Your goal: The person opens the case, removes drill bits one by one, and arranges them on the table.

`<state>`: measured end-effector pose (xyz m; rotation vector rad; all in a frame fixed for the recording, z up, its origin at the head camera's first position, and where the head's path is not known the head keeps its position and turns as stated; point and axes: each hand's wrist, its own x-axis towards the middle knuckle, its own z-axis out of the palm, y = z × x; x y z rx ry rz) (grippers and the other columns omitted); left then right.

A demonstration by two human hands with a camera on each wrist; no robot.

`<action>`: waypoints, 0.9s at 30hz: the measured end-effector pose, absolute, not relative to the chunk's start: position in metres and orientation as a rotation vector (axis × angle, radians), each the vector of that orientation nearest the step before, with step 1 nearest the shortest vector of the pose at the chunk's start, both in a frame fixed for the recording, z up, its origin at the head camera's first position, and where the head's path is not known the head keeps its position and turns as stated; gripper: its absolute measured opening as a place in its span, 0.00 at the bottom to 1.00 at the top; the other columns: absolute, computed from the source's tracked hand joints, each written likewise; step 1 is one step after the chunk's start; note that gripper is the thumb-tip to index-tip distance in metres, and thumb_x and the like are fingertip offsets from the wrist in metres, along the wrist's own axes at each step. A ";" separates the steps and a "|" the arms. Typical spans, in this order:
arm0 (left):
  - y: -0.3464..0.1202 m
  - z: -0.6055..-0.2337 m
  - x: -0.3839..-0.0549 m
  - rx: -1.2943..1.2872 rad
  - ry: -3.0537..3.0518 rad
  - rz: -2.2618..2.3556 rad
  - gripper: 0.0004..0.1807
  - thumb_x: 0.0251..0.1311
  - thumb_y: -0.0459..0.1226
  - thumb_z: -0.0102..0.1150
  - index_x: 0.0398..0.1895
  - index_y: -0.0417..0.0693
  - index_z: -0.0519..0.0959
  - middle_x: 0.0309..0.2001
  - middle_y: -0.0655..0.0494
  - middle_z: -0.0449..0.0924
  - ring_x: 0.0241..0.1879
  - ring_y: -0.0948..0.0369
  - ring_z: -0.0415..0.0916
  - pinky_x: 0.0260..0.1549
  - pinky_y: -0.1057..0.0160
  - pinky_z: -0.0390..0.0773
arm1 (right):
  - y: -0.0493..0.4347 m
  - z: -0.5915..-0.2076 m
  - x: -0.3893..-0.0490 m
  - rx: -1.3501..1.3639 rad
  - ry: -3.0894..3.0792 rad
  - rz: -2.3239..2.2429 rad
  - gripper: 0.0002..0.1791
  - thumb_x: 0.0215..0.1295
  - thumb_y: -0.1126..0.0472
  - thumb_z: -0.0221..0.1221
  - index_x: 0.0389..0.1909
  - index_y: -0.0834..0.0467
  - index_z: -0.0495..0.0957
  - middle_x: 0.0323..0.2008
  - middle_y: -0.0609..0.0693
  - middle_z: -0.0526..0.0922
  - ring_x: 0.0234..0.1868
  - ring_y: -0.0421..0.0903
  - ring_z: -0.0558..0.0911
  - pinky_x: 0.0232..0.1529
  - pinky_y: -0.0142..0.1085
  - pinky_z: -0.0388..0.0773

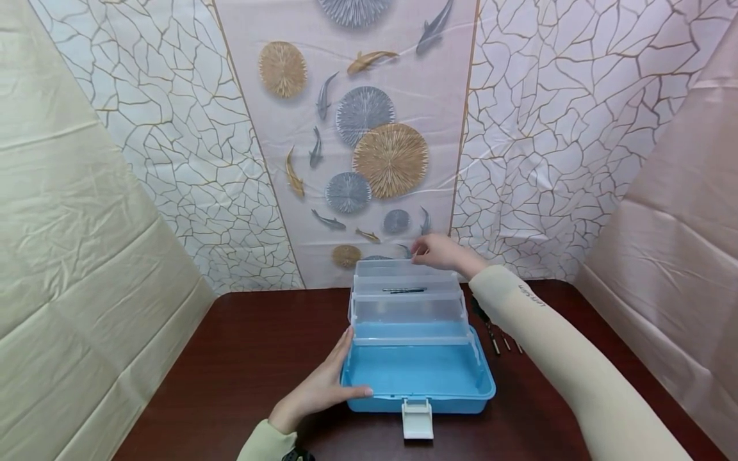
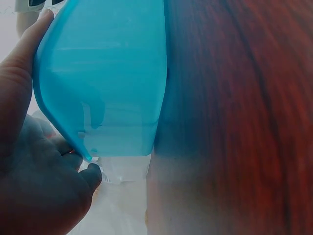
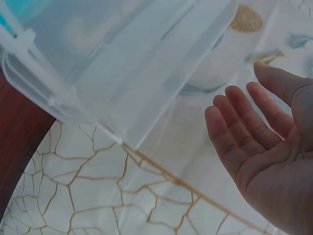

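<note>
A blue toolbox stands with its lid raised and its clear tiered trays fanned out toward the back. Two slim dark bits lie in one of the upper trays. My left hand holds the box's left side, thumb over the front rim; in the left wrist view its fingers bend round the far corner. Above the top tray's right end is my right hand. Seen from the right wrist, its fingers are loosely bent, thumb apart, with nothing visible between them.
Several drill bits lie on the dark wood table to the right of the box, partly behind my right sleeve. A white latch hangs down at the box's front. A patterned cloth rises behind the table.
</note>
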<state>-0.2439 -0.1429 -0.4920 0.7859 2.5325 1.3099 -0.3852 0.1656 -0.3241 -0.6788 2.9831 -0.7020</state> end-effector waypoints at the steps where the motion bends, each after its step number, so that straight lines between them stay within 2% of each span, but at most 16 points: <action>1: -0.143 -0.493 -0.244 0.782 2.531 1.311 0.64 0.58 0.51 0.73 0.83 0.60 0.33 0.82 0.53 0.29 0.79 0.49 0.34 0.69 0.36 0.53 | 0.163 -0.326 -0.385 -0.699 2.974 -0.692 0.15 0.70 0.60 0.62 0.52 0.65 0.81 0.46 0.59 0.86 0.47 0.55 0.84 0.47 0.47 0.81; 9: -0.143 -0.494 -0.244 0.778 2.532 1.305 0.64 0.58 0.52 0.73 0.83 0.60 0.33 0.81 0.55 0.29 0.79 0.50 0.34 0.70 0.37 0.52 | 0.147 -0.342 -0.386 -0.844 2.876 -0.620 0.14 0.69 0.63 0.63 0.52 0.65 0.82 0.42 0.54 0.86 0.45 0.50 0.84 0.48 0.44 0.80; 16: -0.145 -0.492 -0.247 0.788 2.524 1.304 0.63 0.58 0.52 0.72 0.82 0.63 0.32 0.81 0.57 0.28 0.79 0.50 0.35 0.69 0.36 0.54 | 0.137 -0.350 -0.391 -0.829 2.836 -0.559 0.12 0.69 0.63 0.63 0.51 0.62 0.83 0.42 0.52 0.85 0.46 0.48 0.83 0.48 0.43 0.79; 27: -0.145 -0.494 -0.247 0.792 2.536 1.309 0.64 0.57 0.51 0.73 0.83 0.60 0.33 0.82 0.54 0.29 0.79 0.50 0.36 0.69 0.37 0.53 | 0.128 -0.364 -0.389 -0.827 2.813 -0.526 0.09 0.67 0.66 0.63 0.46 0.61 0.85 0.40 0.50 0.85 0.42 0.46 0.83 0.47 0.41 0.80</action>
